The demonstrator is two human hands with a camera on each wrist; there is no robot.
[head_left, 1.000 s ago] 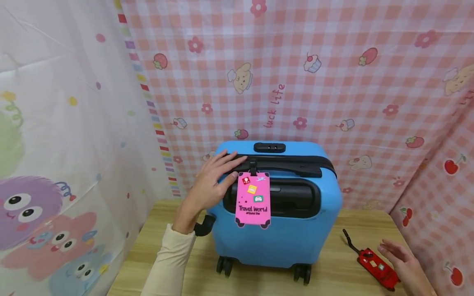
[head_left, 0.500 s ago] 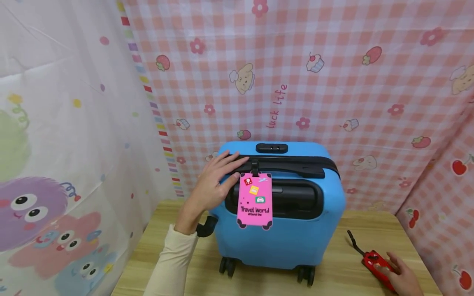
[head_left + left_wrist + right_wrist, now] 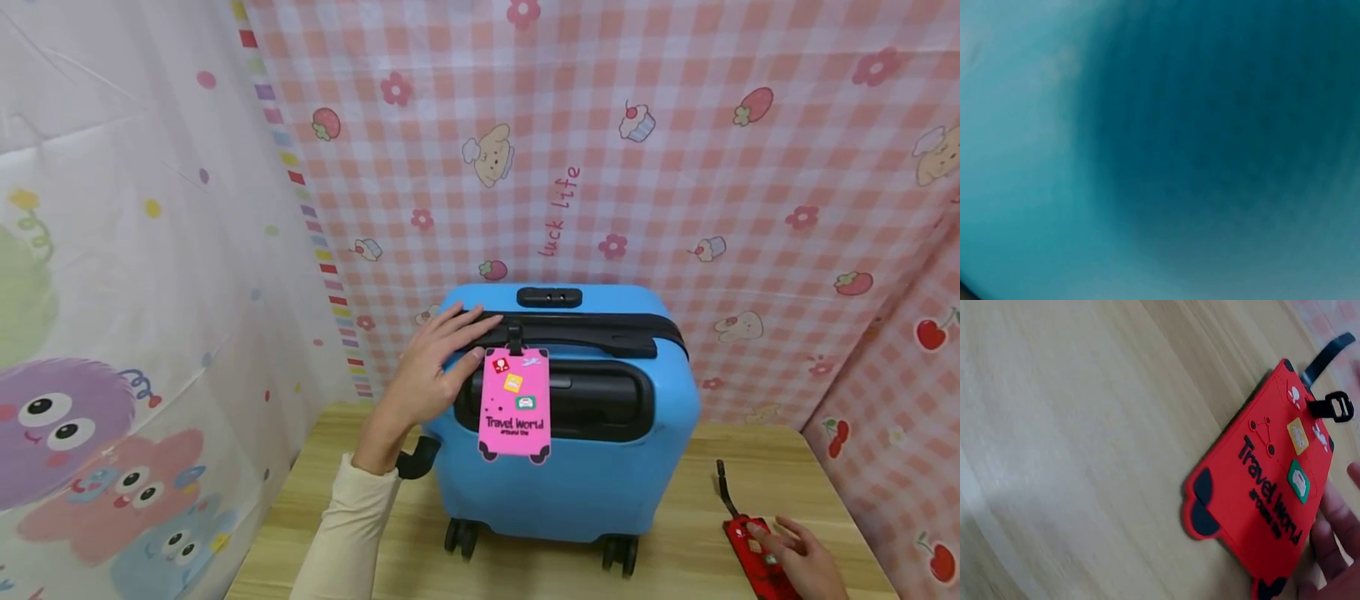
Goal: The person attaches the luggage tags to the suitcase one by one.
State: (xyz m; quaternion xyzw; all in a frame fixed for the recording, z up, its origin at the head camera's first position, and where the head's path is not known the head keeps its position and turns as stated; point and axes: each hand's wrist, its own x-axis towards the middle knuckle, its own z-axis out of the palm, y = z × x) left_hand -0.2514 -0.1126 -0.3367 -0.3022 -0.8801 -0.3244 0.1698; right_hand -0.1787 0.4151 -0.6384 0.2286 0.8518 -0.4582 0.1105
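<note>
A blue suitcase (image 3: 585,492) stands upright on the wooden table. My left hand (image 3: 431,367) rests flat on its upper left corner, fingers stretched over the black top. Beside those fingers hangs a pink luggage tag (image 3: 517,437) on a black strap. At the lower right, my right hand (image 3: 810,562) holds a red luggage tag (image 3: 1260,506) by its right edge. In the head view its thumb lies over the tag; in the right wrist view fingers (image 3: 1338,512) meet that edge. The tag's black strap (image 3: 725,492) sticks out. Blurred blue fills the left wrist view.
A black side handle (image 3: 418,458) juts from the suitcase's left side, and black wheels (image 3: 621,554) stand beneath it. Printed cloth (image 3: 660,183) hangs behind and to the right. A white cloth with cartoon figures (image 3: 150,292) hangs on the left.
My right hand has come leftward onto the red luggage tag. The tag has shifted and turned, and its strap points more upward. My left hand has stayed on the suitcase.
</note>
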